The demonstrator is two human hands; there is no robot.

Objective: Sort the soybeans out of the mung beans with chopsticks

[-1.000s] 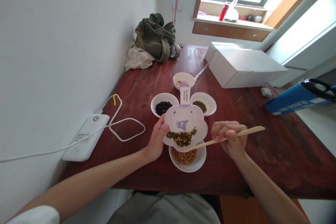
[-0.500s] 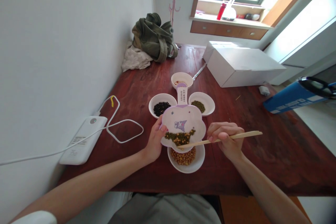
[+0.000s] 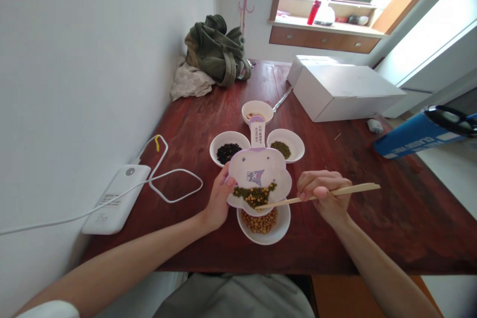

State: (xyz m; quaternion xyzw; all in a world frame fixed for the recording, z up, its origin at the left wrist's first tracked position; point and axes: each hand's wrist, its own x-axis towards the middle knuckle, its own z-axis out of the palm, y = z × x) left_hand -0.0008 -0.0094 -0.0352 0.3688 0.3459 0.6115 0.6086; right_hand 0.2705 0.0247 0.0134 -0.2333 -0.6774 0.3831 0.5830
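Observation:
My left hand (image 3: 219, 195) holds the edge of a white flower-shaped plate (image 3: 259, 171) with a lilac rim and a cartoon print, tilting it up. A band of green and yellow beans (image 3: 255, 196) lies along the plate's lower part. My right hand (image 3: 323, 195) is shut on wooden chopsticks (image 3: 328, 195), whose tips rest among those beans. Under the plate sits a white bowl of yellow soybeans (image 3: 263, 228), partly hidden. Beyond it stand a bowl of black beans (image 3: 228, 153), a bowl of mung beans (image 3: 285, 148), and a small white bowl (image 3: 257, 111) partly behind the plate's paper-labelled handle (image 3: 257, 132).
The dark red wooden table (image 3: 194, 129) holds a white power bank (image 3: 114, 201) with its cable at left, a large white box (image 3: 343, 92) at back right, and a blue tube (image 3: 413, 136) at right. An olive bag (image 3: 214, 49) sits on a crumpled cloth (image 3: 188, 84) at the back.
The chopsticks have swung flatter across the plate, with their tips moving slightly up and left through the beans. The left hand still holds the plate, and the whole view has drifted slightly.

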